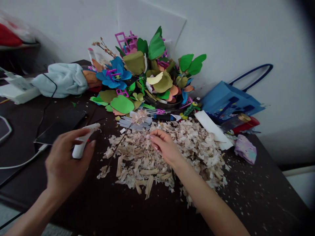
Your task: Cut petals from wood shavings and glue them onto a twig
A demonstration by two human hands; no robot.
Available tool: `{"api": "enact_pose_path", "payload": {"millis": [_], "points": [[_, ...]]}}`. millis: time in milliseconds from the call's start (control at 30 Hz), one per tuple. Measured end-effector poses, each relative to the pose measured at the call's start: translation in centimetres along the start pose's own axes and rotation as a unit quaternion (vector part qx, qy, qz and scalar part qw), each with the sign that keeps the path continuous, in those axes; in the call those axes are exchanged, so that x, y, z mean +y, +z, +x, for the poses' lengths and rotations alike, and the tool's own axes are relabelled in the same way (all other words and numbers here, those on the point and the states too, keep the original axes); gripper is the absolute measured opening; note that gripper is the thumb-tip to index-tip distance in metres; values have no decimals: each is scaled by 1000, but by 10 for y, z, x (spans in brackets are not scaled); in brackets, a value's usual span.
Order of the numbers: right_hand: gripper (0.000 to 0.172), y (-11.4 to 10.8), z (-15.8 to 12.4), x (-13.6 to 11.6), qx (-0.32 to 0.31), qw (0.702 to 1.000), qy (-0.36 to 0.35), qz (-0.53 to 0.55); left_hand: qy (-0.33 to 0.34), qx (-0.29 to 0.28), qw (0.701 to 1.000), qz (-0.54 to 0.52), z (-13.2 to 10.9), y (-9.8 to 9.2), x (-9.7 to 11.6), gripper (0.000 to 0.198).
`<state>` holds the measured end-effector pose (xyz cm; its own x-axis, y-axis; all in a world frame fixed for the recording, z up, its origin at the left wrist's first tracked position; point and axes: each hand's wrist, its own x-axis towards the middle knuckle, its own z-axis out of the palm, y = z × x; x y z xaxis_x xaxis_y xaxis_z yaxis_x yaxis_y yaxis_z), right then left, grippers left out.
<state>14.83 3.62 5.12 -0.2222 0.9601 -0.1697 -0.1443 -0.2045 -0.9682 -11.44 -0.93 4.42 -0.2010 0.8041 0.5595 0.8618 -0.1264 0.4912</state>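
Observation:
My left hand [67, 157] is curled around a white hot glue gun [80, 149], whose nozzle points up and to the right above the dark table. Over a spread heap of pale dried petals and flakes [197, 144], my right hand [163, 144] has its thumb and fingers pinched together. Whatever lies between those fingertips is too small to make out. Left of that hand, a thin brown twig [119, 144] slants across the heap, with a pale pinkish flower cluster [139, 116] at its upper end. Translucent glue sticks [125, 123] lie just behind the heap.
Coloured craft flowers and leaves [147, 78] crowd the back of the table [137, 216]. A blue bag [221, 98], a white strip [213, 129] and a crumpled purple packet [246, 149] are at the right. Leftward lie a black flat object [61, 126], a white cable [27, 164] and light-blue cloth [65, 78].

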Motion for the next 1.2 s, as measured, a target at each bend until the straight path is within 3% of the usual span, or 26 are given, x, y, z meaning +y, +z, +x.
{"api": "enact_pose_path", "payload": {"millis": [133, 300, 500, 667, 900, 1033, 1200], "points": [[12, -3, 10, -7, -4, 999, -6, -32, 10, -189, 973, -135, 24, 36, 20, 31], [12, -7, 18, -15, -22, 997, -30, -72, -45, -272, 948, -158, 53, 94, 19, 46], [12, -17, 25, -21, -54, 990, -42, -122, -87, -316, 917, -229, 60, 125, 10, 45], [12, -24, 28, -27, -78, 981, -57, -171, -125, -319, 895, -285, 61, 123, 16, 39], [6, -25, 20, -56, -92, 948, -115, -282, -153, -342, 866, -333, 61, 93, 32, 30], [5, -21, 15, -77, -109, 907, -181, -364, -140, -383, 841, -356, 57, 81, 40, 30], [11, -16, 19, -86, -147, 842, -245, -457, -135, -442, 800, -382, 53, 77, 45, 31]]}}
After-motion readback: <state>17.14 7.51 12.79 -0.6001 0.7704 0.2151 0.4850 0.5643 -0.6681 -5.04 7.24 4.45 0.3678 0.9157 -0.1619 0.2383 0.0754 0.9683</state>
